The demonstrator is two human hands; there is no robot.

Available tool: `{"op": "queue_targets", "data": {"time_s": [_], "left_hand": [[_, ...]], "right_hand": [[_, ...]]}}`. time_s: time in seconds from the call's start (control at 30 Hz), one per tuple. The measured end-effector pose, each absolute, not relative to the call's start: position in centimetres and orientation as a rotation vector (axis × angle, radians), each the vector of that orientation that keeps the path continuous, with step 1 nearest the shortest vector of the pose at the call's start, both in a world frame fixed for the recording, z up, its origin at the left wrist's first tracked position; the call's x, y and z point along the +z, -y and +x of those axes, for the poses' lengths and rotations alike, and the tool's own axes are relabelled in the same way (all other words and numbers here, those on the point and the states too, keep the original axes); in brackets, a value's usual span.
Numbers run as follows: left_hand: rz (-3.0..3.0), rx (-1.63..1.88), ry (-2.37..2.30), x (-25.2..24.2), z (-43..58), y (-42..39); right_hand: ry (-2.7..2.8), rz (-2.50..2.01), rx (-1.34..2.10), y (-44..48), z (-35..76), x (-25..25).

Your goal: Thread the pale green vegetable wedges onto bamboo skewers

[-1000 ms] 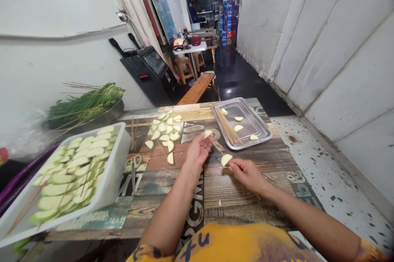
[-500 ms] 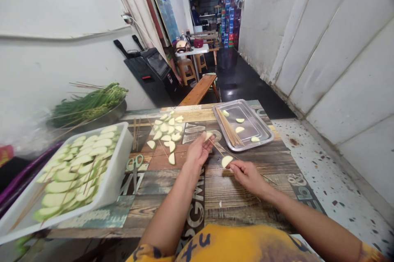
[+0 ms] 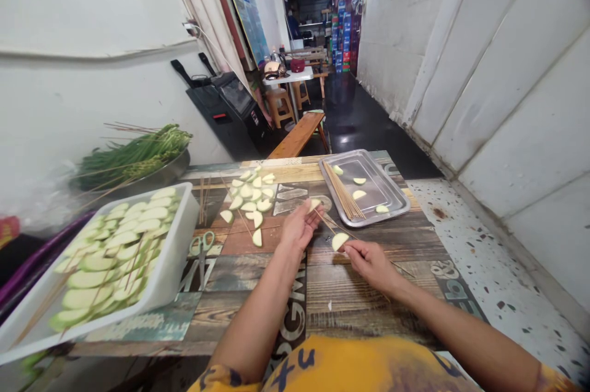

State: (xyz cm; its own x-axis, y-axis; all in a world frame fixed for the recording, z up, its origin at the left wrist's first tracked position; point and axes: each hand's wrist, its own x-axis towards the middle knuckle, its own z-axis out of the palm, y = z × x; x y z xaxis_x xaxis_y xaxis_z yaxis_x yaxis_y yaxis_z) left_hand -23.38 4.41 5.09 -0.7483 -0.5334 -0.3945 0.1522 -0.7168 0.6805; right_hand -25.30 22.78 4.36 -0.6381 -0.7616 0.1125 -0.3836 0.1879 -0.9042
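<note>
My left hand is closed on a pale half-moon vegetable slice with a thin green rind. Between thumb and fingers, my right hand grips a thin wooden skewer. A second half-moon slice sits on that skewer, right by the right fingertips. The skewer's tip end reaches to the slice in my left hand; whether it has gone in is too small to tell. Another skewer lies on the table under my right hand. Loose cut slices are heaped left of my left hand.
A metal tray holds a bundle of skewers and several slices. At left stand a white tub of skewered slices, green-handled scissors and a bowl of long green vegetables. A wooden bench lies beyond the table.
The slice in my left hand has shifted very slightly to the right. My right hand, the skewer and its slice look nearly still.
</note>
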Motion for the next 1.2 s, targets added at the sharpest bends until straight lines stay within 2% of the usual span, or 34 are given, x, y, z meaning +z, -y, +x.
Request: {"op": "queue_targets", "data": {"time_s": [0.13,0.23,0.33,0.43,0.47,0.63,0.73,0.8,0.83,0.9,1.03,1.1,1.2], "left_hand": [[0.797,-2.244,0.990,5.8,-22.9,-2.7],[0.845,-1.854,1.209,6.7,-20.9,0.1],[0.949,-1.395,1.448,7.1,-17.0,3.0],[1.105,-0.605,1.859,6.1,-12.4,5.2],[1.139,-0.448,2.012,5.4,-11.0,5.7],[1.083,-0.138,2.556,1.9,-6.6,7.4],[1.099,0.087,2.469,2.2,-6.9,6.9],[1.026,0.062,2.371,3.8,-8.8,5.5],[0.940,-0.059,2.378,4.8,-10.3,4.5],[0.746,-0.515,2.427,6.5,-14.4,2.1],[0.429,-1.461,2.128,7.6,-24.0,-3.6],[0.330,-1.637,2.084,7.1,-28.0,-6.0],[0.285,-1.642,2.127,5.7,-32.4,-8.2]], "right_hand": [[-2.122,-1.147,-1.387,-23.1,-25.4,4.7],[-2.136,-1.181,-1.362,-23.5,-25.6,4.8],[-2.139,-1.173,-1.400,-23.6,-25.9,4.6],[-2.129,-1.163,-1.439,-23.5,-25.9,4.6],[-2.125,-1.152,-1.452,-23.5,-25.9,4.6],[-2.065,-0.961,-1.657,-23.4,-26.1,4.8],[-1.985,-0.765,-1.840,-23.5,-26.5,4.9],[-1.978,-0.643,-1.941,-23.7,-26.9,5.1],[-1.987,-0.588,-1.991,-23.9,-27.1,5.2],[-1.996,-0.487,-2.108,-24.3,-27.7,5.5],[-1.957,-0.308,-2.361,-25.1,-29.2,6.0],[-1.936,-0.261,-2.432,-25.5,-29.8,6.2],[-1.896,-0.227,-2.451,-25.7,-30.3,6.3]]}}
